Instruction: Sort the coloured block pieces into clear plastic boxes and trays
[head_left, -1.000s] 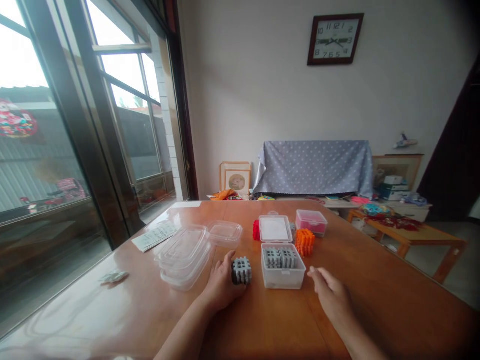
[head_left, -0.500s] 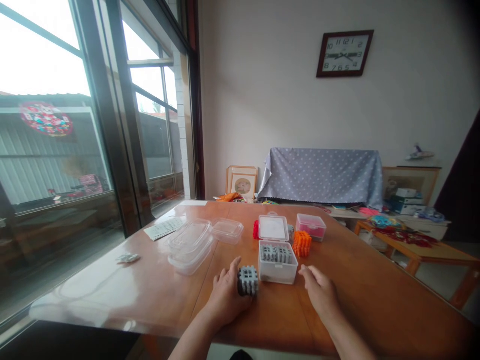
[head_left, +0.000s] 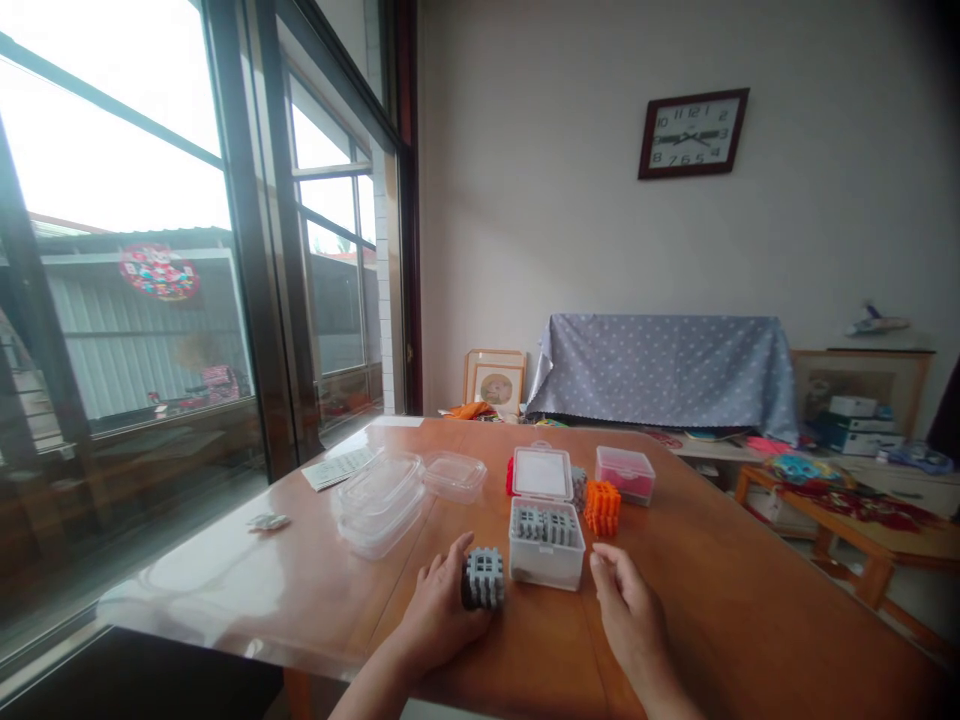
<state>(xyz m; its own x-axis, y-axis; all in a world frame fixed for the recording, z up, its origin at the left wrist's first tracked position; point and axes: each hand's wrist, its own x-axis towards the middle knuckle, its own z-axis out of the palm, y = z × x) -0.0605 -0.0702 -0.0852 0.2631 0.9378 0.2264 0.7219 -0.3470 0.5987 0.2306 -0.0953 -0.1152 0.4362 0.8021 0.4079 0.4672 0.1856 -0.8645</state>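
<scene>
My left hand (head_left: 442, 598) is wrapped round a grey block stack (head_left: 485, 578) on the table, left of an open clear box (head_left: 546, 558). Inside that box lie more grey blocks (head_left: 544, 524); its lid (head_left: 541, 472) stands raised at the back. To the right of the box is my right hand (head_left: 626, 598), fingers curled together; whether anything small is between them is hidden. An orange block stack (head_left: 602, 508) stands behind my right hand. Part of a red piece (head_left: 510, 476) shows behind the lid.
Clear lidded containers (head_left: 381, 505) and a flat clear one (head_left: 454, 475) are at the left of the wooden table (head_left: 420, 640). A printed sheet (head_left: 337, 468) and a small packet (head_left: 268, 522) lie farther left. A closed box with pink contents (head_left: 625, 474) sits at the back right.
The view has shifted, so the scene sits lower. My left hand keeps its hold on the grey block stack. My right hand has come slightly nearer me and its fingers remain curled.
</scene>
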